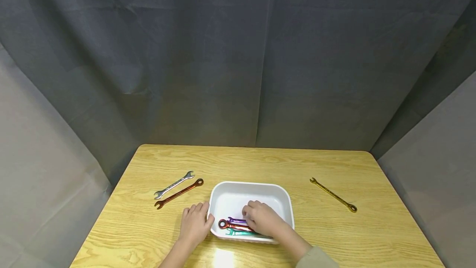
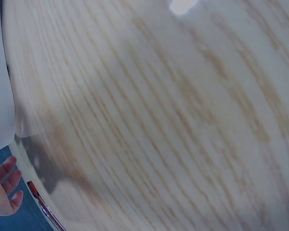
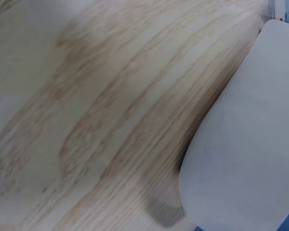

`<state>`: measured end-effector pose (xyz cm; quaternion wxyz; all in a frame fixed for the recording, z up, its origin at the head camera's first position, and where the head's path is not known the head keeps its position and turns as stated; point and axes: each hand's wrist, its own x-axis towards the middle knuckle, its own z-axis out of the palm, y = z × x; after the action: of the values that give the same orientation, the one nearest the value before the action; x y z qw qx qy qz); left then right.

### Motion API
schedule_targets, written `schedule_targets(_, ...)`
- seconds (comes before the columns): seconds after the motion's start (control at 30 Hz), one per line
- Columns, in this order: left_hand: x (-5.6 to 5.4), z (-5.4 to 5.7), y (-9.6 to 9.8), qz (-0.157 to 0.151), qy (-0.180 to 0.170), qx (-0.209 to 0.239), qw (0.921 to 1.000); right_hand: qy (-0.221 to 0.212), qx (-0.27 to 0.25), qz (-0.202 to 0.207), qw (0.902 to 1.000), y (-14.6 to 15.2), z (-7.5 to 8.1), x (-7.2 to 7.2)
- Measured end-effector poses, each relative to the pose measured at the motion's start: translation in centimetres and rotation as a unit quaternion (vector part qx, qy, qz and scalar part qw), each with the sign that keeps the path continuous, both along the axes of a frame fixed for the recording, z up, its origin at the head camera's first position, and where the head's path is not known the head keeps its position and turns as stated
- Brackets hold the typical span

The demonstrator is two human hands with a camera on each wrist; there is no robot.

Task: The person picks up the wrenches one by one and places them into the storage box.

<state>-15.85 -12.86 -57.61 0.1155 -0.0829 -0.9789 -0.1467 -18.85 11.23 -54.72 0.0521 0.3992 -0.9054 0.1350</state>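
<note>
A white plastic bin (image 1: 227,189) stands near the front of the table in the head view. In it lie a purple wrench (image 1: 236,220), a red ratcheting wrench (image 1: 238,227) and a green wrench (image 1: 239,232), side by side. My right hand (image 1: 263,218) reaches inside with bent fingers over their right ends. It hides those ends, and whether it grips one of them does not show. My left hand (image 1: 195,222) is at the bin's left side, its thumb by the rim and its fingers loosely bent, holding nothing. In the left wrist view, the left hand's fingers (image 2: 7,168) appear beside the bin.
Left of the bin lie a silver open-end wrench (image 1: 174,185) and a dark red ratcheting wrench (image 1: 179,193), roughly parallel. A gold wrench (image 1: 333,195) lies to the right on the wooden table (image 1: 372,235). Dark curtain (image 1: 208,73) hangs behind the table.
</note>
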Motion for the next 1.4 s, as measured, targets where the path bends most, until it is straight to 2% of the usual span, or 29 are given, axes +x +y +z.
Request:
schedule_targets(0.27,0.0,0.1,0.0,0.001,-0.004,-0.001,1.0,0.023,-0.021,-0.031,0.999,0.8,0.4,-0.3)
schedule_targets(0.57,0.0,0.2,0.1,0.001,-0.002,-0.001,1.0,0.078,-0.068,-0.052,0.9933,2.1,0.8,-1.2)
schedule_targets(0.73,0.0,0.1,0.1,0.002,0.001,-0.003,1.0,0.095,-0.063,-0.07,0.991,3.0,1.1,-1.6)
schedule_targets(1.0,0.0,0.1,0.1,0.002,0.0,0.0,1.0,0.072,-0.064,-0.119,0.9882,4.2,1.6,-2.0)
schedule_targets(1.23,0.0,0.0,0.0,0.0,0.014,-0.001,0.9999,0.083,-0.074,-0.144,0.9833,5.4,1.4,-2.6)
schedule_targets(1.4,0.0,-0.1,0.0,0.004,0.011,0.001,0.9999,0.084,-0.09,-0.164,0.9788,6.4,1.4,-2.9)
